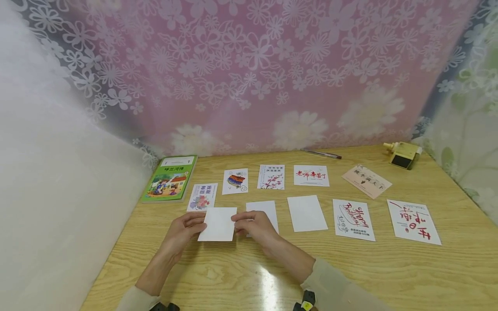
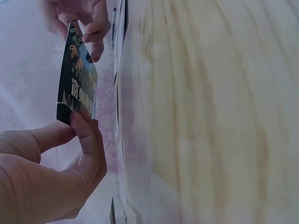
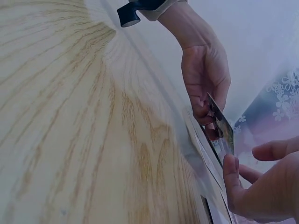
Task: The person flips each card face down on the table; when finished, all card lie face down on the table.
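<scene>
A small card (image 1: 218, 224) is held up over the table, its plain white side toward the head camera. The left wrist view shows its other face, dark with gold lettering and leaf shapes. My left hand (image 1: 180, 235) pinches the card's left edge between thumb and fingers. At the opposite edge, my right hand (image 1: 258, 229) holds it with the fingertips. Behind the right hand, a white card (image 1: 266, 209) lies partly covered. A flower-printed card (image 1: 202, 196) lies just beyond the held one.
Several printed cards lie in two rows, including a red-lettered card (image 1: 311, 176) and a birthday card (image 1: 354, 219). Another white card (image 1: 307, 214) lies between. A green book (image 1: 170, 179) stands out at the back left; a pen (image 1: 323, 153) and yellow bottle (image 1: 403, 154) lie at the back.
</scene>
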Available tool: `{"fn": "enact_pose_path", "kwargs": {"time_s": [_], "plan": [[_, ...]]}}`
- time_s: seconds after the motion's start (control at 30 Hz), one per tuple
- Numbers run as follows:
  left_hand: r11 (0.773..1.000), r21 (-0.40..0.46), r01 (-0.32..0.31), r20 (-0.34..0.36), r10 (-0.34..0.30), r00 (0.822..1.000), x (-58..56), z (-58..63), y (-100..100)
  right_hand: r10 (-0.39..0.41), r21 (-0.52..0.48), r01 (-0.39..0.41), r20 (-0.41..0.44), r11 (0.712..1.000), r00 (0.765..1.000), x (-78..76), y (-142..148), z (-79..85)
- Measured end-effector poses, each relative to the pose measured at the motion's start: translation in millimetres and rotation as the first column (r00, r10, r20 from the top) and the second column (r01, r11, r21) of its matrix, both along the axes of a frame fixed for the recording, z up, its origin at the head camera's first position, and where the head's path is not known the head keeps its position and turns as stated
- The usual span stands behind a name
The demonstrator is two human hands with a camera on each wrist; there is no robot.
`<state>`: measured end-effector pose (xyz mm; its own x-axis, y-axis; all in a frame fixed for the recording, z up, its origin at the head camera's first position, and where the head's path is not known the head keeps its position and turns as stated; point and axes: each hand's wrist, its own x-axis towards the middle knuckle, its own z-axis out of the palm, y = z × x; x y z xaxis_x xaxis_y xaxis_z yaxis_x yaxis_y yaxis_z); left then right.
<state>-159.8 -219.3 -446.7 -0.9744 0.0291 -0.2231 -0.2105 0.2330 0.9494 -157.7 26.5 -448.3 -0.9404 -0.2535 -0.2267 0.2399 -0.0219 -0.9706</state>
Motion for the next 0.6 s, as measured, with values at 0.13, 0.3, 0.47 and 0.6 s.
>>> {"fn": "enact_pose_path", "kwargs": {"time_s": [0.13, 0.3, 0.47, 0.6], "plan": [[0.999, -0.043, -0.019, -0.007, 0.019, 1.0, -0.8, -2.0, -0.7, 0.015, -0.005, -0.015, 0.014, 1.0, 1.0, 2.7, -0.5, 2.2], [0.995, -0.096, -0.039, -0.009, 0.038, 0.999, -0.7, -5.0, -2.5, 0.029, -0.029, -0.028, 0.02, 0.999, 0.999, 4.4, -2.3, 3.8], [0.991, -0.131, -0.038, 0.013, 0.04, 0.999, -0.2, -3.5, -2.4, 0.04, -0.046, -0.039, 0.026, 0.998, 0.999, 5.4, -3.3, 5.9], [0.989, -0.149, -0.012, 0.037, 0.018, 0.999, -0.2, -1.4, -2.3, 0.046, -0.059, -0.044, 0.037, 0.997, 0.998, 6.7, -3.8, 7.0]]}}
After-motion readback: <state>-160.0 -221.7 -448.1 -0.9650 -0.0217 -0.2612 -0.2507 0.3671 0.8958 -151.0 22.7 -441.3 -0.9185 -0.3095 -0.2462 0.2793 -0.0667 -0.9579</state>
